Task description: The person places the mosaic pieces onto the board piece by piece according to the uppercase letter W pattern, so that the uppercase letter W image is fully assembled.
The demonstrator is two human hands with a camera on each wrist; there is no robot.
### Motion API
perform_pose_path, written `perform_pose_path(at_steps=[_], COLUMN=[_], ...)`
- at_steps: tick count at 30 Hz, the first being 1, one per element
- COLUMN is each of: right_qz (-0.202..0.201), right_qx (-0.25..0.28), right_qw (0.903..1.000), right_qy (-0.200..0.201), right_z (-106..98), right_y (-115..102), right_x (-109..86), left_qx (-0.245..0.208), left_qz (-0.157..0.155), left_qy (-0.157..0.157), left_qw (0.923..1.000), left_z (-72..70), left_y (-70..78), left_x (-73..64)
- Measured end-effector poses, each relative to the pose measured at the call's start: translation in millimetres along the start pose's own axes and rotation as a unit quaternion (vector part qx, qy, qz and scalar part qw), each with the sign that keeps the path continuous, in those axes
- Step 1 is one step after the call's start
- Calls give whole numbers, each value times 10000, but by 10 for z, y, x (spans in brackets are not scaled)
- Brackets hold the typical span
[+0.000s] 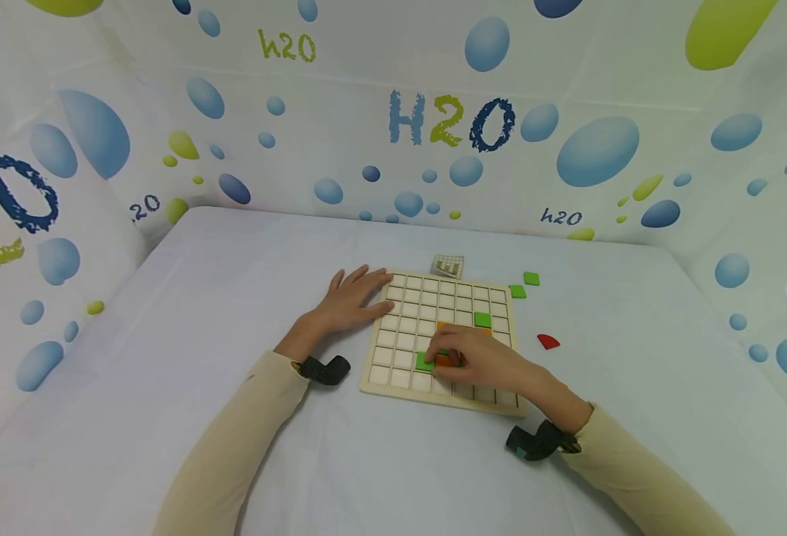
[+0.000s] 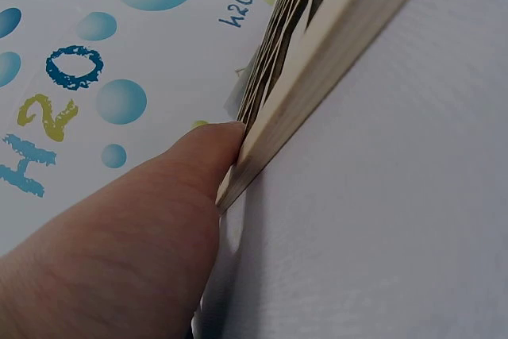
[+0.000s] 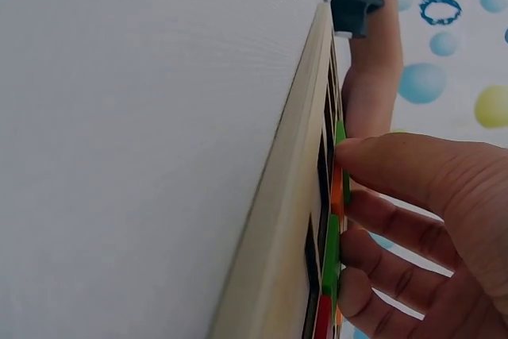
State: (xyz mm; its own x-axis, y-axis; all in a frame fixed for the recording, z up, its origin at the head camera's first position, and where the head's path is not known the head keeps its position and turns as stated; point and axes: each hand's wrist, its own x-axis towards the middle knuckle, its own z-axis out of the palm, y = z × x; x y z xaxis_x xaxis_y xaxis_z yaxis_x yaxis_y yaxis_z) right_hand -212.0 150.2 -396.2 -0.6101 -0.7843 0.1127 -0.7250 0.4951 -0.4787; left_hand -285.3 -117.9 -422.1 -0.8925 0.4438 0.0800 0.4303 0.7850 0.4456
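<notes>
One wooden board (image 1: 433, 397) lies in the frame's lower middle, the left hand (image 1: 349, 304) spread wide against its left edge, the right hand (image 1: 479, 361) bent narrow over coloured tiles (image 1: 424, 362). It hides some; I can't tell whether it pinches one.

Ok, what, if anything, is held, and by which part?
The left hand grips nothing, resting on the left edge of the square wooden grid board. The right hand touches a green square tile; whether it pinches it cannot be told.
</notes>
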Motion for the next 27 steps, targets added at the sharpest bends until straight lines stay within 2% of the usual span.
perform_pose_path(at_steps=[15,21,27], right_qz=[-36,46,-34], right_qx=[98,281,299], right_qw=[9999,9995,9992], right_qy=[14,129,262], right_z=[-6,-45,-72], right_y=[14,8,66], right_x=[-2,-57,-134], left_qx=[0,-35,-32], left_qz=[13,45,49], left_qy=[-3,24,17], left_qw=[10000,10000,10000], left_z=[-1,6,-10], left_y=[6,-1,11], left_x=[4,6,-7])
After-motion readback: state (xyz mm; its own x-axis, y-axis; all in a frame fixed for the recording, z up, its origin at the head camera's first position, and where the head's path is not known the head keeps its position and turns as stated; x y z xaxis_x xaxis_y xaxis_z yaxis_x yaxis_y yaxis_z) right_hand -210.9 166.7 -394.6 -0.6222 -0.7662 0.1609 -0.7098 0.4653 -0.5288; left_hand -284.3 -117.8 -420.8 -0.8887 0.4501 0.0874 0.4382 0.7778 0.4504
